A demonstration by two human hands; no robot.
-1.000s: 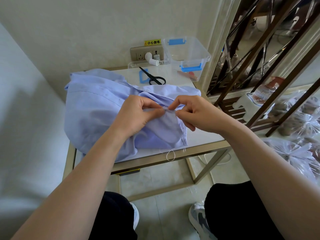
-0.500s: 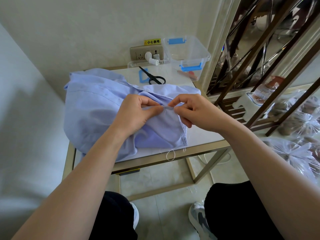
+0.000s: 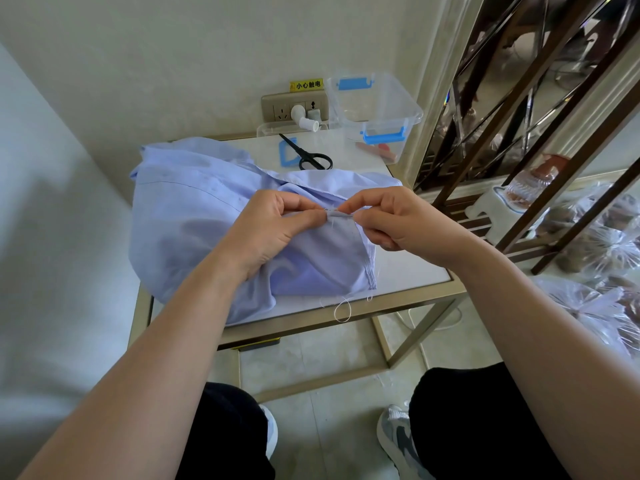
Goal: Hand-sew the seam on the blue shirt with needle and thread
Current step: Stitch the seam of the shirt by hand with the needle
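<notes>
While your left hand (image 3: pixel 273 226) pinches the seam (image 3: pixel 339 213) between thumb and forefinger, your right hand (image 3: pixel 394 220) pinches it just beside, fingertips closed on the fold. Whether they also hold the needle, I cannot tell. Over the last 1 second neither grip has shifted beyond a slight lift, so no stitch looks drawn through yet. The blue shirt (image 3: pixel 187 216) lies heaped on the surface (image 3: pixel 408 275), a thread (image 3: pixel 343 310) loop dangling off its near edge, scissors (image 3: pixel 311 157) behind.
</notes>
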